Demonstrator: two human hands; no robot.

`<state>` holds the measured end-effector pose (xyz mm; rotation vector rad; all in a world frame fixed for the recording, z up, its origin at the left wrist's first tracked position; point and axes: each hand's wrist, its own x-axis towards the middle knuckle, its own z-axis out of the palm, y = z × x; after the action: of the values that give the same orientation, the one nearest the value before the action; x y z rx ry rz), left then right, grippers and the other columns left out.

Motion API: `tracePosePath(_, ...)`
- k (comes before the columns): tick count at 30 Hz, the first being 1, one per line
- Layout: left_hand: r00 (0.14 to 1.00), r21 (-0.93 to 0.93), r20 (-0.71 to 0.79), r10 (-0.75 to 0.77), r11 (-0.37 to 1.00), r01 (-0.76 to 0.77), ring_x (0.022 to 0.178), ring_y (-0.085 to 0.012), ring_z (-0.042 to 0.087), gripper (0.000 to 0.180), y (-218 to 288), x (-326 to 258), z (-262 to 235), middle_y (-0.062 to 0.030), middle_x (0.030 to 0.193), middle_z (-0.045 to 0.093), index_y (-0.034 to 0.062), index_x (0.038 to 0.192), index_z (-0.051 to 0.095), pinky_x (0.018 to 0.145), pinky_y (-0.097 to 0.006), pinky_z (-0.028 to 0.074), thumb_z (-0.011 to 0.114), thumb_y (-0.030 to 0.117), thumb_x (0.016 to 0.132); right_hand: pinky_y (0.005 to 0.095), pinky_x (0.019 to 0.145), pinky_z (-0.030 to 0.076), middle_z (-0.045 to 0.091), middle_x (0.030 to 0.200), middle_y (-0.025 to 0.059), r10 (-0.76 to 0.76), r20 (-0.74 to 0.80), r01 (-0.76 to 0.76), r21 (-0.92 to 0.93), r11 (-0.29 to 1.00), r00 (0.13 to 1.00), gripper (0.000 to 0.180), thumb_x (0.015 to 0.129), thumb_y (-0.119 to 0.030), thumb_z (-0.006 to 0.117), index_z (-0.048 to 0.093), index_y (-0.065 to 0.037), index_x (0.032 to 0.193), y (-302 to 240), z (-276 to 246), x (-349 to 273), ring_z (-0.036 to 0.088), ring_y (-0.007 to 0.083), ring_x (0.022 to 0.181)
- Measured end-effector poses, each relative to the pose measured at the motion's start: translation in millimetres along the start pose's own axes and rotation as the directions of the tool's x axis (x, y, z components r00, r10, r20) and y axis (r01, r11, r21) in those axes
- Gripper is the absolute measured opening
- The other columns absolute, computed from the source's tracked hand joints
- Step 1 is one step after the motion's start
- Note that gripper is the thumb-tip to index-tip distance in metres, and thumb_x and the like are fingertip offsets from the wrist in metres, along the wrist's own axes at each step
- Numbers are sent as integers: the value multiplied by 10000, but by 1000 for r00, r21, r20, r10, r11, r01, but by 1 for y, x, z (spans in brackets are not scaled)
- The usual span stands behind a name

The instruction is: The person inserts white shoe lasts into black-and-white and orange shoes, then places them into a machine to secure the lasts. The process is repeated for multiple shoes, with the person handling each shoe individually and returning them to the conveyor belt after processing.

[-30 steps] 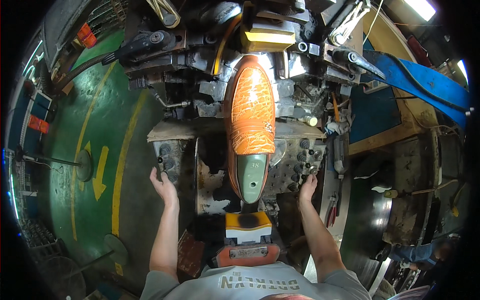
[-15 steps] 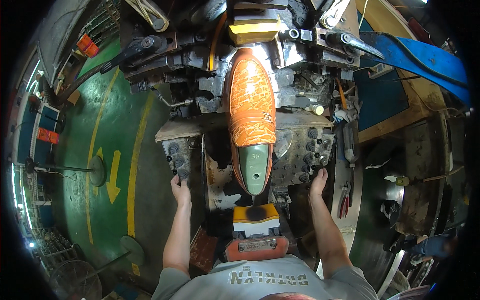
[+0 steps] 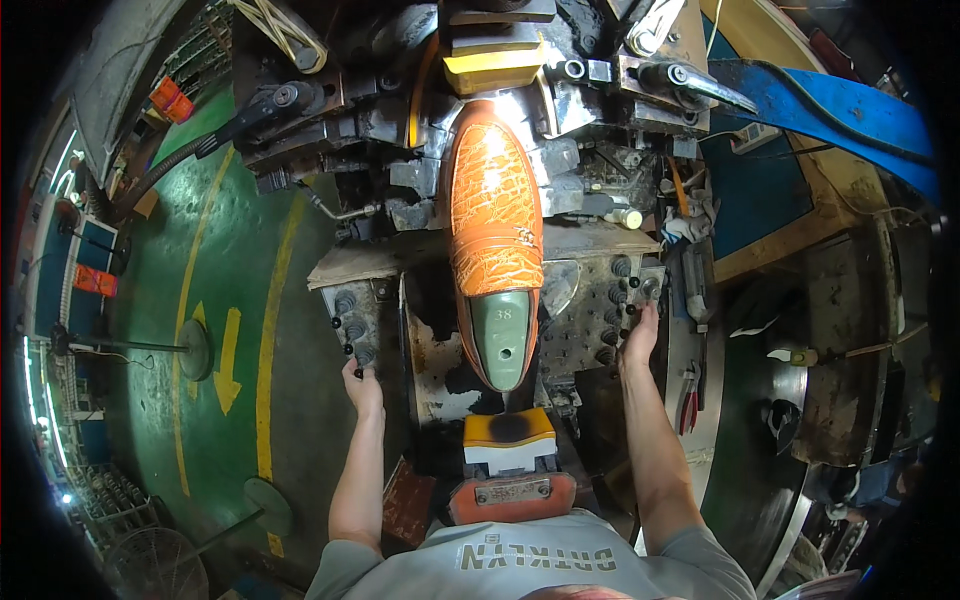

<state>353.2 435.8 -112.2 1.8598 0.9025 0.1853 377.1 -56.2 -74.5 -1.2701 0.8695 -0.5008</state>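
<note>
An orange textured shoe upper [image 3: 495, 215] sits on a green last [image 3: 500, 340], held toe-first in a dark metal lasting machine [image 3: 400, 130]. My left hand [image 3: 362, 385] rests on the lowest black knob of the left button panel [image 3: 352, 320]. My right hand [image 3: 640, 335] presses fingertips against the right button panel [image 3: 600, 310], among its black knobs. Neither hand holds a loose object. A yellow and white block [image 3: 510, 438] with an orange base stands below the last, in front of my grey shirt.
A green floor [image 3: 190, 270] with yellow lines and an arrow lies to the left. A blue belt [image 3: 830, 105] runs at upper right. Red-handled pliers [image 3: 688, 400] hang right of my forearm. A floor fan [image 3: 150, 565] sits lower left.
My head has moved closer, so the machine looms larger. Both hands stay on the side panels; the left hand has slid down to the lower knobs.
</note>
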Motion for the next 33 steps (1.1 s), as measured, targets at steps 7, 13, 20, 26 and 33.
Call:
tracePosePath(7,1000,-51,27,0,999,1,1116,-258,549,404,-9,4,10,-170,1213,573,-24,1283,485,989,-344,403,579,57,898,331,1057,336,519,1346,140,43,-21,-46,-135,990,999,498,1037,-336,382,469,30,1364,32,-35,-10,491,249,1224)
tracePosePath(13,999,-44,11,35,998,-34,1129,-256,544,436,-15,3,8,-170,1223,571,-36,1306,470,1010,-346,391,562,18,884,347,993,386,573,1270,115,-101,-77,60,-414,908,992,520,1022,-383,392,539,33,1296,59,-55,-23,534,235,1119)
tracePosePath(20,980,-48,188,65,997,-57,1295,-262,452,546,3,4,-5,-191,1392,470,-59,1387,388,1095,-345,321,449,-75,845,359,1055,358,559,1298,175,-55,-115,8,-378,926,992,520,1004,-353,449,499,61,1315,73,-73,-16,510,269,1218)
tracePosePath(26,905,-382,40,423,844,-377,1233,-217,513,408,121,-44,6,-143,1341,544,-18,1330,492,1066,-337,369,493,-22,922,272,779,495,648,979,95,-67,318,69,4,998,946,374,1029,-288,464,600,24,1185,-64,25,-94,608,123,848)
tracePosePath(33,693,-689,649,315,630,359,1096,-170,583,330,263,-129,53,-110,1192,602,-1,1189,552,967,-334,468,446,271,1036,299,795,509,655,954,51,99,632,-337,268,903,768,361,1044,-317,412,623,-27,1085,-147,138,-170,613,116,869)
